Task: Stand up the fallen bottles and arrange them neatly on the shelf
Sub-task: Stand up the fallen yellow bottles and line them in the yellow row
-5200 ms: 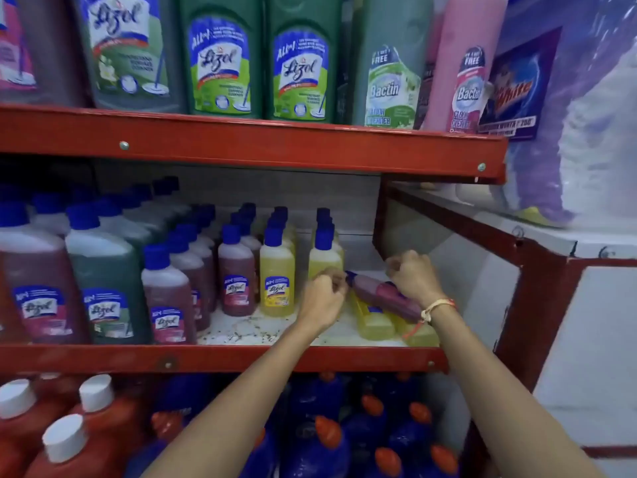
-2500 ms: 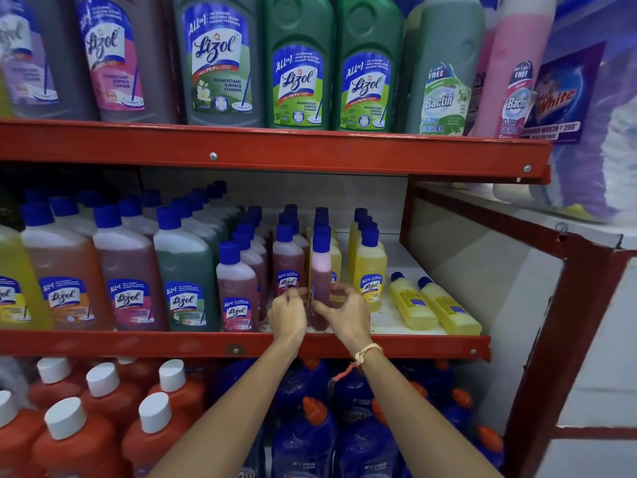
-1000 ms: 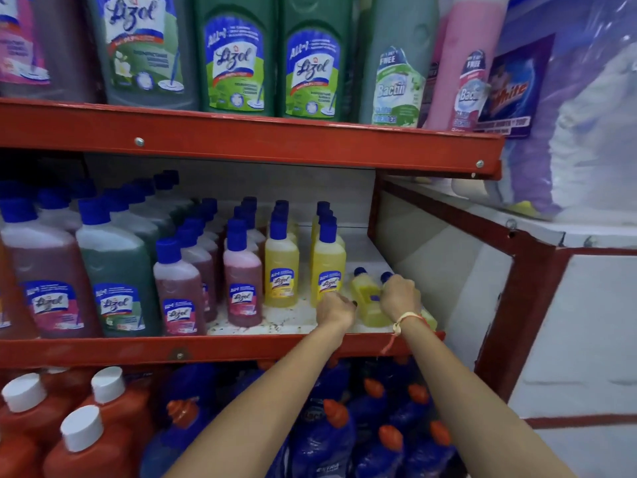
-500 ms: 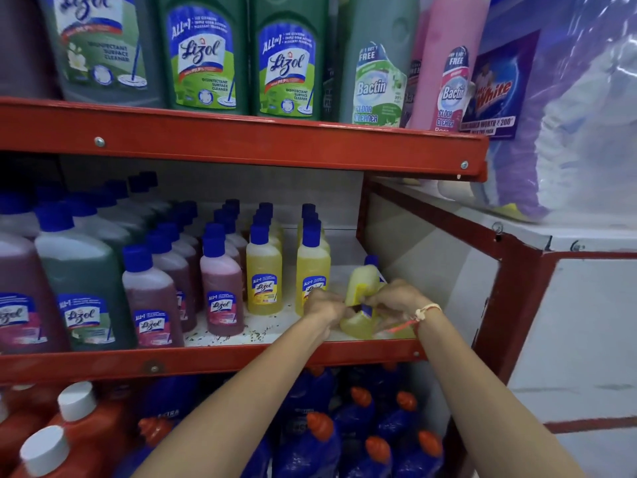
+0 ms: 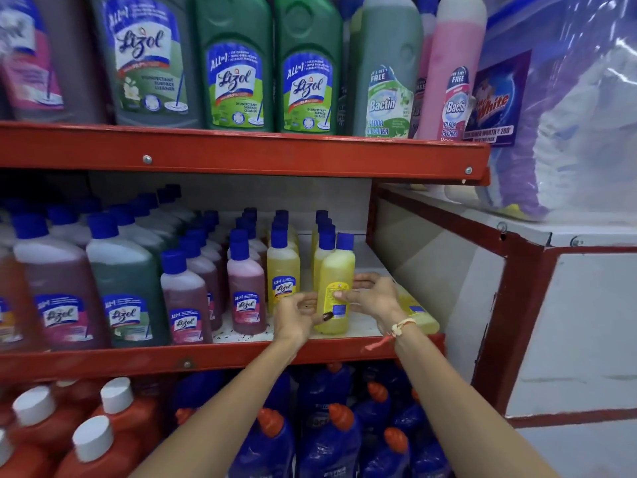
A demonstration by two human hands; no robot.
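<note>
1. While the left hand (image 5: 297, 313) and right hand (image 5: 374, 298) flank it, their fingers (image 5: 346, 297) lie loosely curled against the upright yellow bottle (image 5: 334, 288), back label outward.
2. It stands near the middle shelf's (image 5: 213, 357) front edge, toward the right end.
3. Just right, another yellow bottle (image 5: 415, 310) lies flat behind the right wrist.
4. Left stand rows of blue-capped Lizol bottles (image 5: 246, 288).

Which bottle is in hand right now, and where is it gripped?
The upright yellow bottle, between left hand and right hand, fingers on its lower body at the label, base on the shelf.
</note>
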